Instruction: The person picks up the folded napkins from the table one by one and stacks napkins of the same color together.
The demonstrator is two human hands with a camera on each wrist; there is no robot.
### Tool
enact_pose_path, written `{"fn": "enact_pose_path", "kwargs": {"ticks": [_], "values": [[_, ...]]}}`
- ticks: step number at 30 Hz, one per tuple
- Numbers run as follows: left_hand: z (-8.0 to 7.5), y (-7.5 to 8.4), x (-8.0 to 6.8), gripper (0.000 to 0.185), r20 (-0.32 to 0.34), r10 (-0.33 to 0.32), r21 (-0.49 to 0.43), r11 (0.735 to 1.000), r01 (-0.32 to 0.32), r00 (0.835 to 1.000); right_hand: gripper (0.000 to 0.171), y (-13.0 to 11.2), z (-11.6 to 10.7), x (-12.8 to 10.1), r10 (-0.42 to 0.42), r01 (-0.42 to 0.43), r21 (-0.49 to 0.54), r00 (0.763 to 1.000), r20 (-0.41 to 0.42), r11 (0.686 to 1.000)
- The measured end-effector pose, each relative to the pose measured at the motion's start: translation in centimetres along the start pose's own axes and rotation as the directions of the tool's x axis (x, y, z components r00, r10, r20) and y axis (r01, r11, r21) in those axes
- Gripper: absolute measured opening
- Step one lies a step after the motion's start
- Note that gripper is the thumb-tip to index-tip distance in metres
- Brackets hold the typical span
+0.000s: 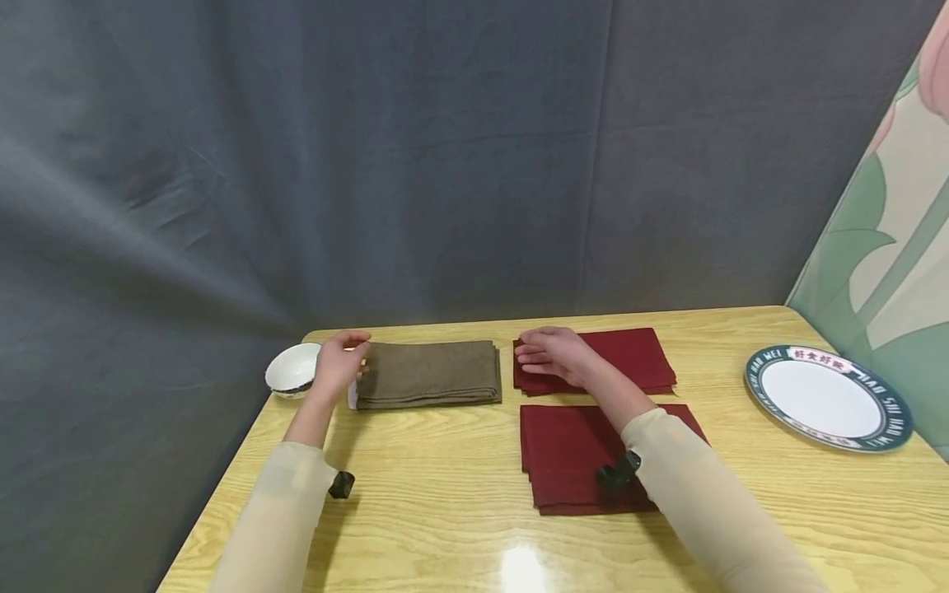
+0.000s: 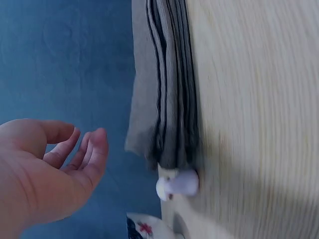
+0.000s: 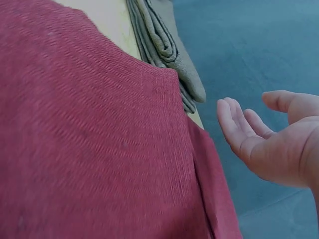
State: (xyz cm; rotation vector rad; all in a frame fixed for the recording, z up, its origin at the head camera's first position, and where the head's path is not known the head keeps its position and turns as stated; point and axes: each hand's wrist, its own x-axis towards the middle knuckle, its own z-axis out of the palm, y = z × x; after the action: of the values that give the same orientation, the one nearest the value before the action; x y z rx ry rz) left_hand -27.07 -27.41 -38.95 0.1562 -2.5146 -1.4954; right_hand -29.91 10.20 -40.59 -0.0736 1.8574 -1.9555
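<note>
While both hands hover relaxed and empty over the far half of the desk (image 1: 445,486), the work seems to sit between picking up and squaring the folded cloths, and doing that well would, I judge, mean taking a stack by its whole edge so that all the layers lift together and do not fan apart. The left hand (image 1: 339,361) hangs at the left end of the brown cloth stack (image 1: 430,373), fingers loosely curled and holding nothing; the left wrist view shows the palm clear of the fabric, with a gap between fingertips and cloth. The right hand (image 1: 552,352) is spread with its fingers nearly straight above the left part of the far red cloth stack (image 1: 630,358), and whether it touches the cloth I cannot tell; the right wrist view shows the palm lifted and open beside it. The brown stack is a thick, oblong pile of several layers, its edges showing as dark and light stripes, and a small white object (image 2: 178,183) lies against its near corner. A second red cloth stack (image 1: 571,453) lies flat nearer the person, under the right forearm. A small white bowl (image 1: 291,368) stands just beside the left hand, and a plate (image 1: 826,397) with a dark green rim sits well apart at the right.
</note>
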Motion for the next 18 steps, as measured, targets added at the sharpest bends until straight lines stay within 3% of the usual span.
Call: {"fn": "enact_pose_path", "kwargs": {"ticks": [6, 11, 15, 18], "values": [[1.4, 1.4, -1.2, 0.028, 0.117, 0.014, -0.062, 0.998, -0.007, 0.993, 0.052, 0.3, -0.5, -1.6, -0.021, 0.021, -0.018, 1.000, 0.017, 1.000], [2.5, 2.8, -2.3, 0.026, 0.218, 0.041, -0.089, 0.996, -0.022, 0.975, 0.049, 0.5, -1.0, -3.1, -0.051, 0.052, -0.041, 0.998, 0.029, 0.998], [3.2, 4.7, -3.8, 0.026, 0.272, 0.065, -0.095, 0.995, -0.040, 0.960, 0.048, 0.7, -1.8, -4.4, -0.077, 0.080, -0.069, 0.996, 0.038, 0.994], [4.1, 4.9, -4.6, 0.025, 0.295, 0.083, -0.098, 0.994, -0.056, 0.952, 0.049, 1.0, -2.4, -5.4, -0.091, 0.095, -0.088, 0.995, 0.046, 0.992]]}}
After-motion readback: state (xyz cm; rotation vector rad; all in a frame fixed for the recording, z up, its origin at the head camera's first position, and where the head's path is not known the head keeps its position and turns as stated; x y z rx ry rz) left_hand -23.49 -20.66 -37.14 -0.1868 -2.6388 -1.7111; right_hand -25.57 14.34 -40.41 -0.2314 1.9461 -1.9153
